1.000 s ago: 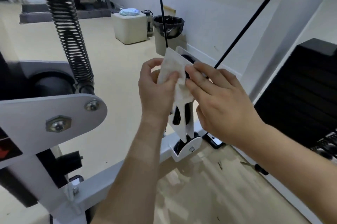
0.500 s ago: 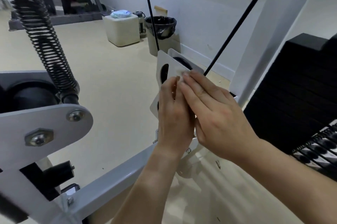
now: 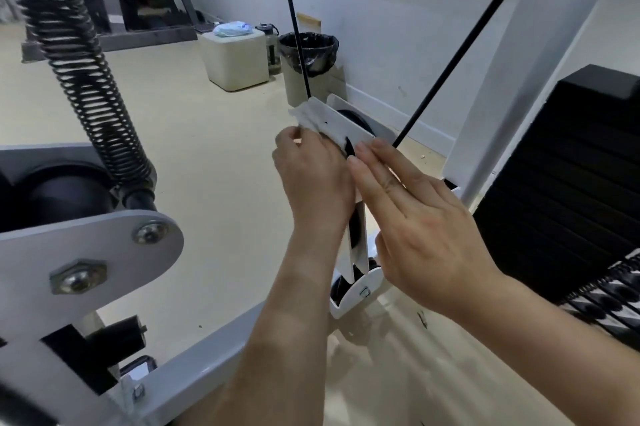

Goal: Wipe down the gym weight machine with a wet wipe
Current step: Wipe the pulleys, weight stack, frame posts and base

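A white pulley bracket (image 3: 349,129) of the weight machine stands upright in the middle, with a black wheel (image 3: 356,120) between its two plates and black cables running up from it. My left hand (image 3: 311,179) holds a white wet wipe (image 3: 306,117) against the bracket's left plate near its top. My right hand (image 3: 412,214) lies with straight fingers along the bracket's right side, fingertips touching its upper edge. Most of the wipe is hidden behind my left hand.
A grey frame bar (image 3: 194,366) runs across the floor to the bracket. A coiled spring (image 3: 86,79) and bolted grey plate (image 3: 83,252) stand at left. The black weight stack (image 3: 571,183) is at right. A bin (image 3: 308,61) and a white box (image 3: 235,58) sit by the wall.
My left hand has slid the wipe up from the middle of the bracket plate to its top left corner. My right hand stays on the bracket's right side. The camera shifted slightly.
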{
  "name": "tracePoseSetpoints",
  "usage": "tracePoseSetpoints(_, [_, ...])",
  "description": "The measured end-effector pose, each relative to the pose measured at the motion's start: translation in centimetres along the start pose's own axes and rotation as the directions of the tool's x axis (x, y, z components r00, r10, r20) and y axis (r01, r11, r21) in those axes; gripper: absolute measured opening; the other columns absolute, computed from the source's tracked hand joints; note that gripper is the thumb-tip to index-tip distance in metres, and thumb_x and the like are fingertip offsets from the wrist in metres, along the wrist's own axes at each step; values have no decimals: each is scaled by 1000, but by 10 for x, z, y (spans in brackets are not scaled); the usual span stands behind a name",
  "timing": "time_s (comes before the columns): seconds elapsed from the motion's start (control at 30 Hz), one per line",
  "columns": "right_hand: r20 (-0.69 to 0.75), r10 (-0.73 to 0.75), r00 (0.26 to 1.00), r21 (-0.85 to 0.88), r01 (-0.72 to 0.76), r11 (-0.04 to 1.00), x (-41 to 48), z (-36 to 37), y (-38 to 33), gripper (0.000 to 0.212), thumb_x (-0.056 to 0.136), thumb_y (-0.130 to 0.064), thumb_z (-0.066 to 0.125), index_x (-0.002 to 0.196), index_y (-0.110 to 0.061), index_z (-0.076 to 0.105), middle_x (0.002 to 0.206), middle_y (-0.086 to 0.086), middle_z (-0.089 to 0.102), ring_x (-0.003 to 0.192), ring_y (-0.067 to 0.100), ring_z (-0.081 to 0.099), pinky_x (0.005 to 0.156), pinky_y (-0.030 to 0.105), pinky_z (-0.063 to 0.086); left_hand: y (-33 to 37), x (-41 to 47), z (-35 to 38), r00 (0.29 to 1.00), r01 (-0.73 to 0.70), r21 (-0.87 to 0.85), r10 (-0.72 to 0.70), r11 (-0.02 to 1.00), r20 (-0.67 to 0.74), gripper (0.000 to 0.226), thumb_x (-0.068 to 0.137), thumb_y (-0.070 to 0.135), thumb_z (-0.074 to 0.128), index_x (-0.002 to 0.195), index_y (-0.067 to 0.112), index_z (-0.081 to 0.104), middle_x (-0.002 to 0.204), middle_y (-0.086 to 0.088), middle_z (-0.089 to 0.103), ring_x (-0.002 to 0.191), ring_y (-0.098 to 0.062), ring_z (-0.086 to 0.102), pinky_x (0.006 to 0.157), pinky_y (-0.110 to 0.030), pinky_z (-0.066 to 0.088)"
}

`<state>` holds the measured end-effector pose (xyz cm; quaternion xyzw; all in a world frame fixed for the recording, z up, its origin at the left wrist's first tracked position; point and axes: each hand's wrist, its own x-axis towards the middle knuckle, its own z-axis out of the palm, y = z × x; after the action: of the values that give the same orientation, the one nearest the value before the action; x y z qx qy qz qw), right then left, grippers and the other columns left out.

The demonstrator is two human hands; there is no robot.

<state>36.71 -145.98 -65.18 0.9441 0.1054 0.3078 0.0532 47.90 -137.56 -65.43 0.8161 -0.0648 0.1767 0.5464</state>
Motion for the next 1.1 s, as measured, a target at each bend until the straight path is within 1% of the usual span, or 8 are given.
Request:
tracePoseSetpoints(0.13, [-96,41,995,140,-27,990,-1,3,2,62,83,-1,40,145,0,39,149,13,45,144,23,33,103,36,43,-14,-33,14,908,-417,168,418,893,30,50,102,21,46,144,-5,39,149,-23,39,141,-31,35,116,-31,30])
tracePoseSetpoints(0.27, [-158,-16,987,230,52,972,-4,2,8,48,97,-3,29,143,3,42,148,16,45,142,27,37,102,47,47,-29,-71,9,862,-502,98,487,859,140,57,104,25,43,154,6,22,162,-11,18,151,-19,8,123,-36,9])
tracePoseSetpoints(0.43, [-172,-6,985,234,47,971,-3,1,4,49,87,-3,33,127,-3,62,137,9,59,128,31,52,88,46,48,-24,-49,10,929,-357,-63,362,932,73,57,104,22,42,154,6,19,163,-9,16,151,-14,2,123,-37,8])
tracePoseSetpoints(0.67, [-98,672,734,661,-457,596,31,-21,0,23,86,-29,72,101,-30,56,103,-9,51,88,4,52,75,10,42,-12,-26,11,976,-182,-387,213,904,38,50,106,31,26,155,22,18,162,0,20,150,-14,16,121,-46,20])
tracePoseSetpoints(0.73, [-154,591,792,562,-422,712,37,-25,-10,16,86,-28,71,94,-23,58,90,-6,54,76,8,50,67,16,41,-12,-18,11,987,-145,-394,158,908,0,46,104,33,31,148,17,35,153,-8,36,142,-24,32,116,-47,29])
tracePoseSetpoints(0.83, [-168,456,874,271,-403,874,32,-34,-11,15,87,-19,67,99,-12,66,86,2,61,71,19,54,60,28,41,-9,-6,6,998,-28,-315,9,949,-64,45,100,35,35,130,8,55,129,4,43,117,-15,35,103,-11,28])
tracePoseSetpoints(0.97, [-134,299,945,55,-294,954,30,-52,-18,18,87,-19,58,74,-13,67,66,2,58,54,24,52,45,26,41,-11,12,4,992,31,-430,-79,902,-95,25,98,25,52,114,15,69,104,1,56,94,-15,58,86,-26,46])
tracePoseSetpoints(1.1, [-52,75,996,-82,-79,993,34,-31,-32,43,80,-16,53,118,0,66,126,17,63,121,33,57,84,43,52,-13,11,0,942,-149,-363,20,920,-334,38,83,6,62,117,23,68,100,6,66,95,-15,64,81,-28,52])
